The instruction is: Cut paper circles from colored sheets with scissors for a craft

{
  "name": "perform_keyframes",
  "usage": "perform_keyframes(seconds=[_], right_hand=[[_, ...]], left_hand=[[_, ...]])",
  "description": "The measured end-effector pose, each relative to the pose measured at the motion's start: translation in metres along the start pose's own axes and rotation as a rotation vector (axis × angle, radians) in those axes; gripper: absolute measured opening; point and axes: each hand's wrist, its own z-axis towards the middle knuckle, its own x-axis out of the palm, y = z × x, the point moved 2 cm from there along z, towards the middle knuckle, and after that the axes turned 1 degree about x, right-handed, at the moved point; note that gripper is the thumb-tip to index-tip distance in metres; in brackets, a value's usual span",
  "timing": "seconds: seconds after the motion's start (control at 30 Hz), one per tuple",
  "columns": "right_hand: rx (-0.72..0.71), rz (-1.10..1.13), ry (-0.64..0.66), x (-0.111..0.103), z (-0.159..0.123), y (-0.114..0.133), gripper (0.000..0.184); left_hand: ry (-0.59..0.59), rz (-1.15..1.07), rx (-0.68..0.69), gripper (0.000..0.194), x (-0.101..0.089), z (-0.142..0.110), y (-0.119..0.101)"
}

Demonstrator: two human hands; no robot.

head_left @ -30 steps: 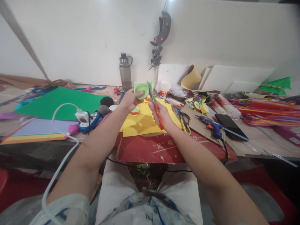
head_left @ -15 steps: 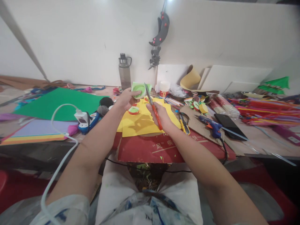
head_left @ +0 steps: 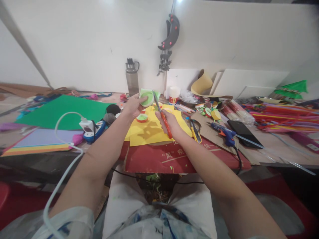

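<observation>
we see a cluttered work table (head_left: 269, 149) running along a white wall. on it lie a large green sheet (head_left: 62, 111), then a red sheet (head_left: 154, 159) at the near edge with yellow paper (head_left: 149, 131) on top. a blue glue gun (head_left: 225, 134) and a black phone (head_left: 240, 131) sit off to the right. above the yellow paper, our left hand (head_left: 132, 106) pinches a light green paper piece (head_left: 147, 97), fingers closed on it. our right hand (head_left: 168, 122) is wrapped around red-handled scissors (head_left: 161, 114), whose blades meet the paper's right edge.
</observation>
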Motion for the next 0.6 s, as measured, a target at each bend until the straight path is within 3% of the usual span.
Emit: perform_keyframes(seconds=[0.33,0.6], right_hand=[[-0.065,-0.063,0.003,-0.0046,-0.0042,0.003,0.054],[-0.048,-0.049,-0.014,-0.0049,-0.0002,-0.0012,0.053]], left_hand=[[0.072,0.033,0.011,0.032,0.0047,-0.0032,0.003],[0.063,0.079,-0.006,0.034,0.0041,-0.0038,0.0008]])
